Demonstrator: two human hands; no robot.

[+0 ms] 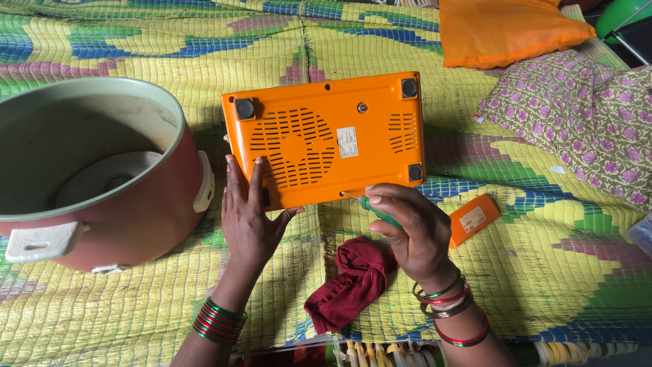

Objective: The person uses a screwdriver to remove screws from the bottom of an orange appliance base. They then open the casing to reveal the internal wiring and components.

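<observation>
1. The orange appliance (326,139) lies bottom-up on the woven mat (543,272), near the middle of the view. Its vented underside, four black feet and a white label face up.
2. The left hand (250,217) rests flat and open on the near-left edge of the appliance, fingers spread over the vent slots.
3. The right hand (411,228) is closed around a green-handled screwdriver (370,207). The tip points at a screw hole on the near edge of the appliance.
4. The hands are apart, one at each side of the near edge.
5. A maroon cloth (353,282) lies on the mat just below the right hand.
6. A small orange cover (474,219) lies right of that hand.
7. A red cooker pot (95,177) stands left of the appliance, open.
8. An orange pillow (506,30) and a floral pillow (577,115) lie at the upper right.
</observation>
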